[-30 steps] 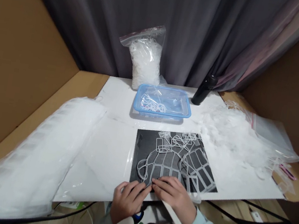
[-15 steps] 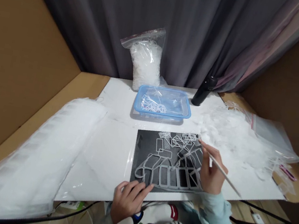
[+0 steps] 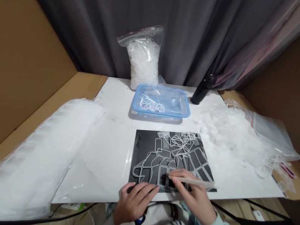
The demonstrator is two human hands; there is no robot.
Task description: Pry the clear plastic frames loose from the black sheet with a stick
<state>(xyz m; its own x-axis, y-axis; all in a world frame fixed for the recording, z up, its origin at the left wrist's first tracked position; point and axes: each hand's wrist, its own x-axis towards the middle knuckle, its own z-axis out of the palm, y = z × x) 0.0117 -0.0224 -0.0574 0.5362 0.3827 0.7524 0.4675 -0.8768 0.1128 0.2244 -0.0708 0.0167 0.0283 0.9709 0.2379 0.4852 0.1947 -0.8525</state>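
A black mat (image 3: 145,138) lies on the table before me, with several pale grey and white rectangular frames (image 3: 163,153) spread and tangled over it. My right hand (image 3: 192,194) is closed around a slim whitish pen-like stick (image 3: 194,181), held nearly level. Its left end is low over the frames near the mat's lower middle; I cannot tell whether it touches them. Resting at the mat's near left edge is my left hand (image 3: 135,202), fingers stretched out and holding nothing that shows.
Behind the mat stand a blue basket (image 3: 161,113) with white frames in it, a filled zip bag (image 3: 143,63) and a black bottle (image 3: 203,89). A long white plastic-wrapped bundle (image 3: 37,151) lies left. White pieces (image 3: 229,133) and a zip bag (image 3: 274,135) lie right.
My right hand has moved left and nearer to me with the stick, from the mat's upper right corner to its lower middle. The left hand stays at the near edge.
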